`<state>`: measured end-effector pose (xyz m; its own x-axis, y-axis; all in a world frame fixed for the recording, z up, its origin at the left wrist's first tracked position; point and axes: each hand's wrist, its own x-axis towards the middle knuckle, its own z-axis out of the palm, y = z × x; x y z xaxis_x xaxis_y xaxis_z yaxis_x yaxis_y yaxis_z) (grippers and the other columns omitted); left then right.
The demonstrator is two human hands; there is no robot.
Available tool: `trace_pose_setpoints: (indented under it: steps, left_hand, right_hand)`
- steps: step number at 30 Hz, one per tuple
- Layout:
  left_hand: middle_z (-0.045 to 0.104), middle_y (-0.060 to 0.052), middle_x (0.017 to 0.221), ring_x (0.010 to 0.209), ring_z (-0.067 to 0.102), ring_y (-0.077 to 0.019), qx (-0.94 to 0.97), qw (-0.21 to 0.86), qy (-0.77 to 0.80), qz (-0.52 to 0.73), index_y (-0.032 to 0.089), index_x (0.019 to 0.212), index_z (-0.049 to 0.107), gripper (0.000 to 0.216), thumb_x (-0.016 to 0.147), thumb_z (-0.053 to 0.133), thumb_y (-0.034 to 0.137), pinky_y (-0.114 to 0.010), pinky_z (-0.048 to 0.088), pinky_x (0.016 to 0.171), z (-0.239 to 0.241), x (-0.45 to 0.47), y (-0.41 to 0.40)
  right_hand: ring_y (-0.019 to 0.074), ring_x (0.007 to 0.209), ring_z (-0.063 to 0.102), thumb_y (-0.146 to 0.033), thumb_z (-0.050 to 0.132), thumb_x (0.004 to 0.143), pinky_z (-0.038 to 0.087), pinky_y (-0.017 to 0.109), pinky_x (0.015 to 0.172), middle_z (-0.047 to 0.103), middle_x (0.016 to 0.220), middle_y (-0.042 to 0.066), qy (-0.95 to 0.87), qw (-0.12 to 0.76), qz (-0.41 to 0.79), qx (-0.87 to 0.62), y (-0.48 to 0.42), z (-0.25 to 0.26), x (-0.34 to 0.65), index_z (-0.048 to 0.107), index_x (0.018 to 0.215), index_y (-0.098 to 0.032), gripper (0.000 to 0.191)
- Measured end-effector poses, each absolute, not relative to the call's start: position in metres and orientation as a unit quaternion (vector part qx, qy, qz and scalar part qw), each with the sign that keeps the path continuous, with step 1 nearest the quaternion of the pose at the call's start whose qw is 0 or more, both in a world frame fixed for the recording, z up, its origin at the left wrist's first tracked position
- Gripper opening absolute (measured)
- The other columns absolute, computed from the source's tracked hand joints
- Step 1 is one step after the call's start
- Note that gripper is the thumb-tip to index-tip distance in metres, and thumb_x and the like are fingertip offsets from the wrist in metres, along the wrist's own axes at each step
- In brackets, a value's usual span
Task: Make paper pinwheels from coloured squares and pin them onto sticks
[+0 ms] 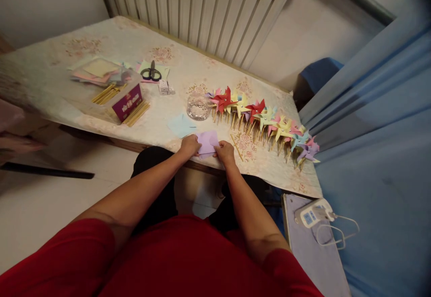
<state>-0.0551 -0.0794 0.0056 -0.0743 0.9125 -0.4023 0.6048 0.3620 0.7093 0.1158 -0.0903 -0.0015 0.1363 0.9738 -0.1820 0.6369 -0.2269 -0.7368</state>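
Observation:
A sheet of purple paper point(208, 141) is stretched between my two hands at the table's front edge. My left hand point(190, 147) pinches its left side, and my right hand point(225, 152) pinches its right side. Slits or folds show in the paper, but I cannot make out which. Just beyond my left hand lies light blue paper point(182, 125). One thin wooden stick point(236, 147) rests on the cloth to the right of my right hand. Behind the purple sheet stands a clear round container point(198, 107) with small shiny pieces inside.
Several colourful paper pinwheels point(257, 111) on sticks stand in rows at the right. Black scissors point(151, 72) lie on coloured paper, beside small white boxes point(164, 87). A purple-labelled pack point(127, 102), wooden sticks point(137, 113) and stacked coloured paper point(96, 70) are at the left.

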Motion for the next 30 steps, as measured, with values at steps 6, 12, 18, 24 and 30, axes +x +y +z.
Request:
trace_pose_setpoints:
  steps: [6, 12, 18, 24, 30]
  left_hand:
    - [0.074, -0.008, 0.084, 0.081, 0.072, -0.0226, 0.57, 0.354, 0.723, 0.164, 0.016, 0.112, 0.063, 0.03, 0.083, 0.057, 0.02, -0.03, 0.054, 0.072, 0.007, -0.068, -0.084]
    - [0.068, -0.018, 0.116, 0.116, 0.06, -0.0285, 0.759, 0.08, 0.621, 0.179, 0.013, 0.112, 0.065, 0.032, 0.095, 0.038, 0.019, -0.042, 0.049, 0.098, 0.008, -0.067, -0.098]
    - [0.045, -0.015, 0.155, 0.147, 0.033, -0.0288, 0.857, 0.056, 0.49, 0.148, 0.012, 0.143, 0.051, 0.049, 0.1, 0.035, 0.03, -0.047, 0.028, 0.12, -0.021, -0.052, -0.098]
    - [0.036, -0.012, 0.161, 0.151, 0.026, -0.03, 0.854, 0.053, 0.507, 0.103, 0.015, 0.152, 0.042, 0.057, 0.1, 0.033, 0.038, -0.053, 0.018, 0.123, -0.036, -0.051, -0.096]
    - [0.035, -0.012, 0.161, 0.151, 0.026, -0.0308, 0.853, 0.049, 0.509, 0.103, 0.012, 0.152, 0.04, 0.059, 0.101, 0.029, 0.037, -0.054, 0.019, 0.122, -0.033, -0.05, -0.098]
  right_hand:
    - [0.013, 0.056, 0.064, -0.017, 0.06, 0.081, 0.044, 0.02, 0.066, 0.053, 0.043, -0.009, -0.582, 0.226, 0.313, -0.715, -0.088, -0.005, 0.116, 0.066, 0.075, -0.02, 0.009]
    - [0.0124, 0.056, 0.064, -0.017, 0.06, 0.082, 0.043, 0.019, 0.062, 0.054, 0.044, -0.009, -0.597, 0.208, 0.3, -0.714, -0.088, -0.005, 0.114, 0.065, 0.075, -0.02, 0.009]
    - [0.0141, 0.056, 0.064, -0.021, 0.061, 0.084, 0.046, 0.022, 0.064, 0.058, 0.05, -0.006, -0.619, 0.185, 0.275, -0.712, -0.086, -0.009, 0.114, 0.067, 0.077, -0.02, 0.01]
    - [0.025, 0.102, 0.066, -0.017, 0.055, 0.088, 0.049, 0.037, 0.093, 0.072, 0.101, 0.013, -0.636, 0.216, 0.15, -0.725, -0.099, -0.005, 0.119, 0.066, 0.111, -0.014, 0.027]
    - [0.028, 0.145, 0.035, -0.028, 0.042, 0.101, 0.032, 0.047, 0.118, 0.044, 0.153, 0.02, -0.831, 0.22, -0.005, -0.51, -0.119, -0.018, 0.117, 0.047, 0.143, -0.009, 0.047]
